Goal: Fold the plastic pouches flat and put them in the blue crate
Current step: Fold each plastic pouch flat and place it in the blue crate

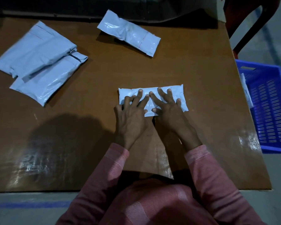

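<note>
Head view: both hands, left hand [130,117] and right hand [169,111], press flat with spread fingers on the folded pouch [177,93] at frame centre; released, it may spring open before reaching the blue crate [269,108] at right.

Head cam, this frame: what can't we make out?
- Blue crate: head view, cut by the right edge and the table corner. Only a sliver of a pale pouch shows inside, so the count is unknown.
- Pouch being pressed: left hand and right hand cover its middle, hiding the fold.
- Overlapping pouches, far left: they hide each other, number unclear.
- Dark object beyond the table: too dark to identify.
</note>
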`<state>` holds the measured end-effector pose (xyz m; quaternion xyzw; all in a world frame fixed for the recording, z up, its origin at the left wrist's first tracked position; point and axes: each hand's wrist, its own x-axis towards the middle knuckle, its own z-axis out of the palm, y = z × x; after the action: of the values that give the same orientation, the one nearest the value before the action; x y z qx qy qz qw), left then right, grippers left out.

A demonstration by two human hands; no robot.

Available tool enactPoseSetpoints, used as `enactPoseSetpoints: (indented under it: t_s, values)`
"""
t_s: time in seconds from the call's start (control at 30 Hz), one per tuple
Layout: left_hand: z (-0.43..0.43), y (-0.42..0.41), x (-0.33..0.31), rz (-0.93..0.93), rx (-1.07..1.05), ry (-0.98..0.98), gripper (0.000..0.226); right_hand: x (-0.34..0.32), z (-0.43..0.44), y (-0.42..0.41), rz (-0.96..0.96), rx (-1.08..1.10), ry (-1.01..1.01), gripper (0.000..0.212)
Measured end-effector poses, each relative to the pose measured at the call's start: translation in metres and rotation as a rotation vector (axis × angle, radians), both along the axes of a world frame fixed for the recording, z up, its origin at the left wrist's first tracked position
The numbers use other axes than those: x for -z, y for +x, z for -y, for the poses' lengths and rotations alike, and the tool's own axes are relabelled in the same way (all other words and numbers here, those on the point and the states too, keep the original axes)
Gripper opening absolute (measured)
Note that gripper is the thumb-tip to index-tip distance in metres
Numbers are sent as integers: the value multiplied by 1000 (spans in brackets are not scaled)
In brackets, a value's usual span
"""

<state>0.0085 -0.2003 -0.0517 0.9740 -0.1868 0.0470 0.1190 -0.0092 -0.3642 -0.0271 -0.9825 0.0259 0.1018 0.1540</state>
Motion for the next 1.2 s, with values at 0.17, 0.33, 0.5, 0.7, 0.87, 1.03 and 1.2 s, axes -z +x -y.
enactPoseSetpoints:
  t_s: [0.17,0.33,0.5,0.7,0.87,1.03,1.2]
  values:
    - [-7,-3,4,-19,33,-61,55,-7,-3,-5,86,61,58,61]
    - [-5,-11,5,-25,57,-63,62,-16,-16,-23,142,25,65,55]
    - [-6,-15,-3,-84,127,-105,70,-16,-24,-32,-29,-25,-105,59]
    - [-12,-14,-7,-185,174,-186,80,-51,-25,-35,-142,-11,-93,54]
    - [-20,-14,-7,-122,220,-173,80,-66,-37,-59,-45,88,-196,39]
    - [-19,-38,-8,24,270,-191,69,-68,-37,-62,-92,92,-180,36]
    - [-18,-45,-7,102,209,-268,51,-65,-39,-53,176,81,-159,46]
